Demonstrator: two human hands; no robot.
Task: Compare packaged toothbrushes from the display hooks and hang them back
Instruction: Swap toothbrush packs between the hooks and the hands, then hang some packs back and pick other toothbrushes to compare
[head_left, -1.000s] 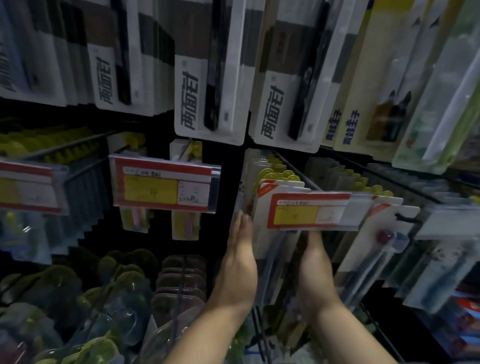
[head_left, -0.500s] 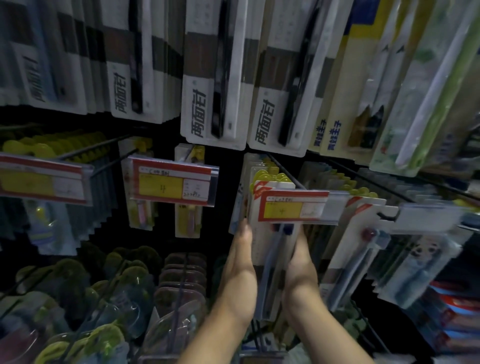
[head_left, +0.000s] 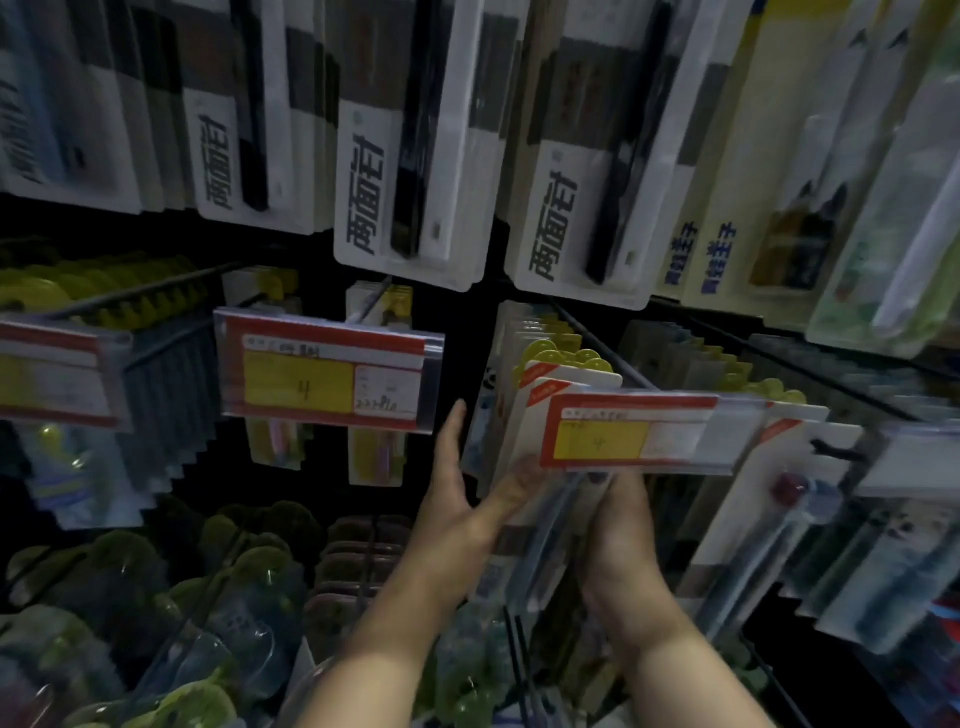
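Note:
A row of white-carded toothbrush packs (head_left: 569, 382) with yellow hang tabs hangs on a hook (head_left: 597, 338) at centre right, behind a red and yellow price tag (head_left: 639, 431). My left hand (head_left: 457, 499) is at the left side of the row. Its fingers point up behind the front packs and its thumb lies across the front pack (head_left: 545, 525), pinching it. My right hand (head_left: 618, 540) is against the lower right of the same pack, its fingertips hidden behind the price tag.
Large white toothbrush packs (head_left: 410, 171) hang in the row above. More price tags (head_left: 327, 374) stick out at left on their hooks. Panda-printed packs (head_left: 810, 519) hang at right. Green and purple blister packs (head_left: 234, 597) fill the row below.
My left thumb has come across the front of the pack, where the hand lay flat along its left edge before. My right hand stays low on the pack's right side.

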